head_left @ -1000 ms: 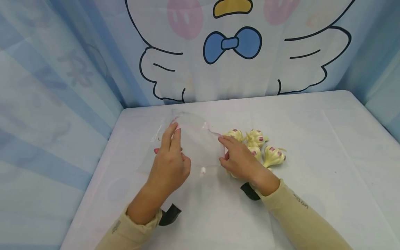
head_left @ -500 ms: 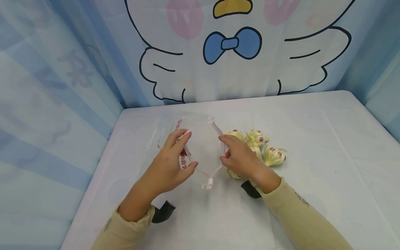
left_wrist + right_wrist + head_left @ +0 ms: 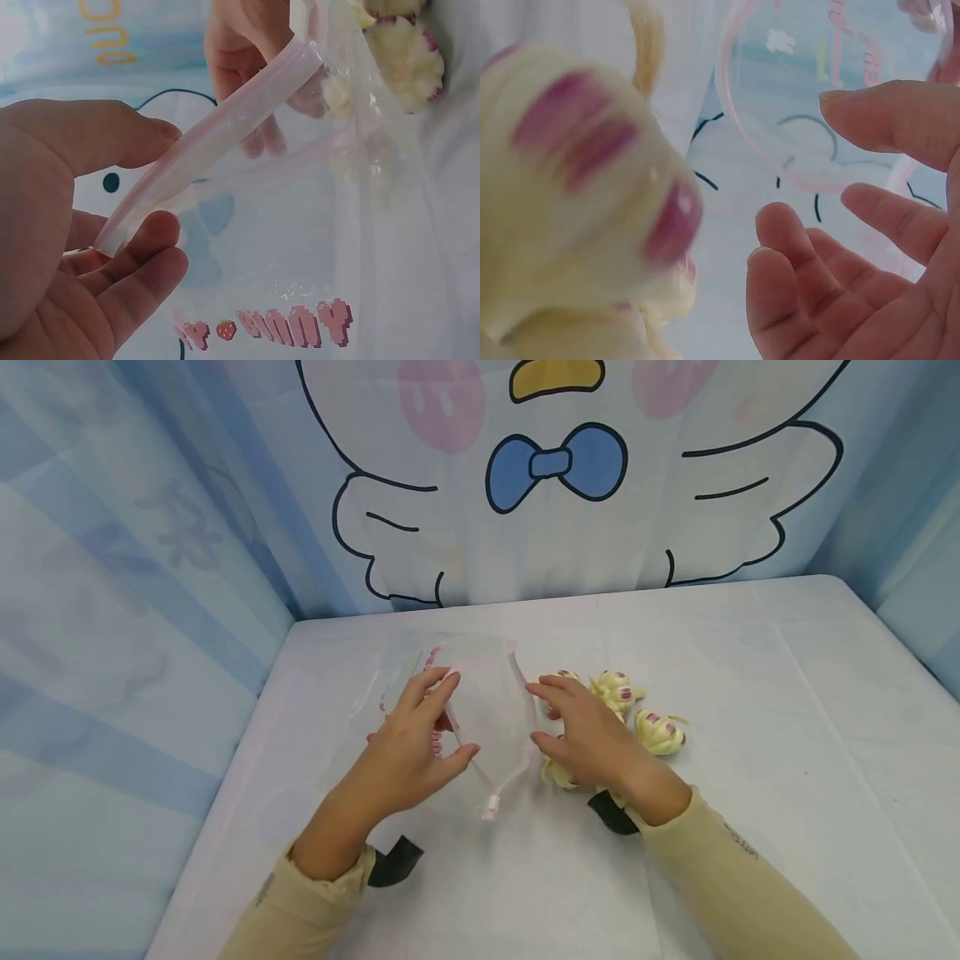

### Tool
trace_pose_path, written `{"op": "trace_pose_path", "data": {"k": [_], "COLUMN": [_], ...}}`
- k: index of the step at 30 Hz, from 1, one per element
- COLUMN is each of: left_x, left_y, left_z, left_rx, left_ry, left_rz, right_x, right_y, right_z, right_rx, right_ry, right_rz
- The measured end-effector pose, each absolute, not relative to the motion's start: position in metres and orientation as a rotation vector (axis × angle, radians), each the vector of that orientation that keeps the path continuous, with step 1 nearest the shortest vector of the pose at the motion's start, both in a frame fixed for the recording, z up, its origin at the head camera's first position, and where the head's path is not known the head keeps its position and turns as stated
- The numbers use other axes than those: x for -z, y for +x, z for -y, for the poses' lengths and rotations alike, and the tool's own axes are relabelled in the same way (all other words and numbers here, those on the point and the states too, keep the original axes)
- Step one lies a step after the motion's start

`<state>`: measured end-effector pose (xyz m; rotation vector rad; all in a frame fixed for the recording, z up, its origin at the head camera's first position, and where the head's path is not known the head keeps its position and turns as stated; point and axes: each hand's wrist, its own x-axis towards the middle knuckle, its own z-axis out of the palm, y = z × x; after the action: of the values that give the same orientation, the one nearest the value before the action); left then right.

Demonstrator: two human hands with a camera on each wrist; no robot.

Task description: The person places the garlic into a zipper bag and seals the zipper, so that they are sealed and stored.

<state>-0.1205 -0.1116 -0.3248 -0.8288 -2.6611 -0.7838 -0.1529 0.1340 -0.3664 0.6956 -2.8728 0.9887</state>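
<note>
Left hand: left of centre, thumb and fingers clamped on the bag's pink rim.
Clear bag: centre of the frame, mouth spread wide, white slider at its lower end.
Right hand: right of centre beside the rim, thumb and fingers apart, holding nothing.
Garlic bulbs: right of centre, on the white table.

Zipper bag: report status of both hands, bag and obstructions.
Left hand holds zipper bag by its rim. Right hand beside it, fingers spread, not gripping. Bag mouth open. Garlic bulbs close by right hand, outside bag.
</note>
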Motion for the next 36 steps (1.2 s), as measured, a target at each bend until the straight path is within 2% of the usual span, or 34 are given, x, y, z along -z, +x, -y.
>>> {"op": "trace_pose_path", "data": {"k": [13,23,36], "left_x": [0.329,0.333,0.334], "left_y": [-0.127,-0.13,-0.129], "left_z": [0.112,0.111,0.111], "left_rx": [0.774,0.786,0.802], "left_ry": [-0.803,-0.797,-0.735], "left_rz": [2.707,2.729,2.803], "right_x": [0.358,0.368,0.376], "right_y": [-0.136,-0.135,-0.135], "right_z": [-0.168,-0.169,-0.161], "right_rx": [-0.849,-0.685,-0.587], "right_ry": [0.845,1.131,1.117], "right_rz": [3.055,2.977,2.931]}}
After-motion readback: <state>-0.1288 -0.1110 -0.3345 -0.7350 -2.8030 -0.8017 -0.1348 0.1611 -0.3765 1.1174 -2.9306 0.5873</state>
